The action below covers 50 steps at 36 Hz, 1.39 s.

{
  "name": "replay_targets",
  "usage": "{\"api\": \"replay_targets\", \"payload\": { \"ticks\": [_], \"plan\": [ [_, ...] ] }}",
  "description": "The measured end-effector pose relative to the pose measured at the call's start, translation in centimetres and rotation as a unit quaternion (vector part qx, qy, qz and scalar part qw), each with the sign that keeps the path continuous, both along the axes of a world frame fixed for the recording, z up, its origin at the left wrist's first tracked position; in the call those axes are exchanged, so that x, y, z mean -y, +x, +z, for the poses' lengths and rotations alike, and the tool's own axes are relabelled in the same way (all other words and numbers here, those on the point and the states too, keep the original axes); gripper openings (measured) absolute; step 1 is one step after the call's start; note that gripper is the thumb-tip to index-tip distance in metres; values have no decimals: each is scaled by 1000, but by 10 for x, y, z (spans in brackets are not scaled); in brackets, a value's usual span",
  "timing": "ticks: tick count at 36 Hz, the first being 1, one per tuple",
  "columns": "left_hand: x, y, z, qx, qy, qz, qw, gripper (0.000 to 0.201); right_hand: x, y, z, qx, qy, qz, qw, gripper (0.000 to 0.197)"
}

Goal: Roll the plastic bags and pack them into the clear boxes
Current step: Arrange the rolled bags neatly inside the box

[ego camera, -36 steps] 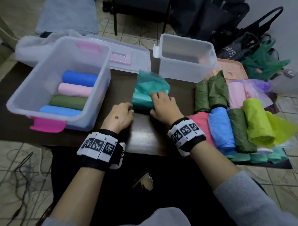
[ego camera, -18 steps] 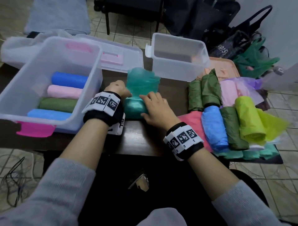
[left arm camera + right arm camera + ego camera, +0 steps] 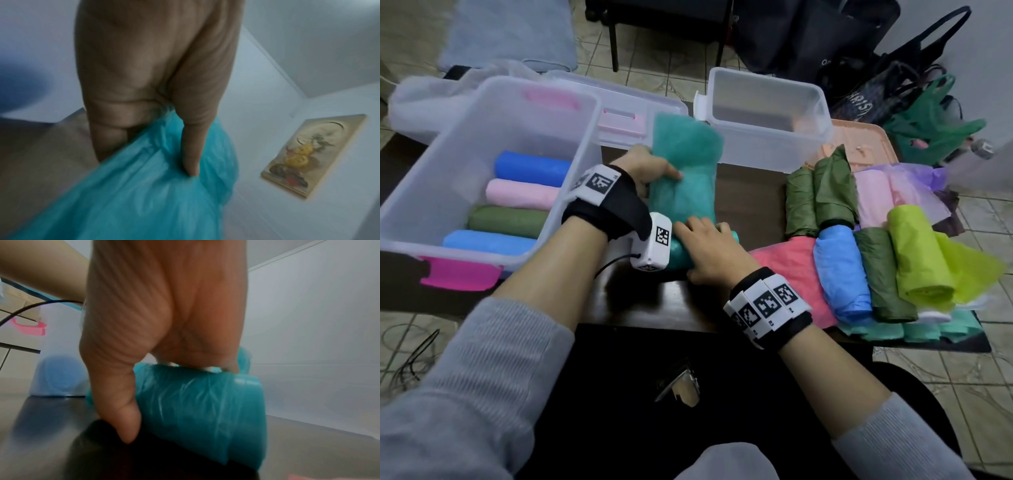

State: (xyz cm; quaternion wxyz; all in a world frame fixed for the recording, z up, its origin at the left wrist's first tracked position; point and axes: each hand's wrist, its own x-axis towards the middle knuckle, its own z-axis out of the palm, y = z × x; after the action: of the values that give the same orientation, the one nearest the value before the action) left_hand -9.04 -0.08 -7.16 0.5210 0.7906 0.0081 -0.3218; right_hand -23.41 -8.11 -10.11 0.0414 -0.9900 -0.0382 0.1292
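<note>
Rolling the teal plastic bag (image 3: 681, 178) at table centre: right hand (image 3: 709, 253) curls over the rolled end, left hand (image 3: 645, 168) pinches the loose sheet. Four rolls lie in the left clear box (image 3: 431, 192); the far clear box (image 3: 767, 116) holds none; more bags (image 3: 873, 260) wait.

Right hand (image 3: 164, 324) grips teal bag roll (image 3: 201, 410) on table (image 3: 41, 434); thumb in front.

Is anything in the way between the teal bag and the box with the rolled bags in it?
Only the person's own left hand and forearm lie between the teal bag and the box. The box is open on top, with bare floor beyond the four rolls.
</note>
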Motion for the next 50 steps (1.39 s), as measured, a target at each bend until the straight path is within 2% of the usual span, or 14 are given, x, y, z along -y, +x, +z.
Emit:
{"api": "replay_targets", "payload": {
  "ticks": [3, 6, 7, 9, 11, 13, 16, 20, 22, 29, 38, 42, 46, 50],
  "plan": [
    [3, 6, 7, 49, -13, 35, 998, 51, 0, -2, 1, 1, -7, 2, 1000, 60],
    [6, 14, 11, 180, 51, 70, 980, 47, 1, -1, 2, -13, -11, 9, 1000, 60],
    [7, 15, 12, 244, 100, 63, 963, 48, 0, -1, 2, -19, -10, 10, 1000, 60],
    [10, 8, 16, 374, 208, 19, 904, 49, 0, -1, 2, -25, -3, 7, 1000, 60],
    [13, 2, 15, 440, 255, -62, 859, 39, -1, -1, 3, -32, -1, 4, 999, 61],
    [16, -1, 8, 395, 242, -190, 866, 31, -1, -1, 3, -32, -2, 6, 999, 62],
    [17, -7, -6, 267, 285, -351, 851, 48, -2, -2, 4, -31, -7, 12, 999, 60],
    [17, -9, -34, 232, 360, -441, 789, 65, -2, -4, 3, -14, -24, 36, 999, 57],
    [16, -8, -40, 227, 378, -457, 773, 68, 0, -5, 3, -7, -24, 45, 999, 55],
    [20, -10, -36, 220, 392, -470, 760, 64, 0, -3, 13, 3, -1, 49, 999, 51],
    [18, -12, -40, 229, 376, -464, 769, 69, -13, -8, 3, -36, -10, 6, 999, 48],
    [18, -13, -38, 232, 353, -447, 789, 72, -14, -6, 5, -44, 4, -14, 999, 48],
    [12, -14, -35, 254, 296, -395, 831, 82, -11, 0, 6, -47, 27, -28, 998, 50],
    [3, -19, -25, 318, 271, -314, 852, 65, -4, 5, 4, -82, 72, -48, 993, 47]
  ]
}}
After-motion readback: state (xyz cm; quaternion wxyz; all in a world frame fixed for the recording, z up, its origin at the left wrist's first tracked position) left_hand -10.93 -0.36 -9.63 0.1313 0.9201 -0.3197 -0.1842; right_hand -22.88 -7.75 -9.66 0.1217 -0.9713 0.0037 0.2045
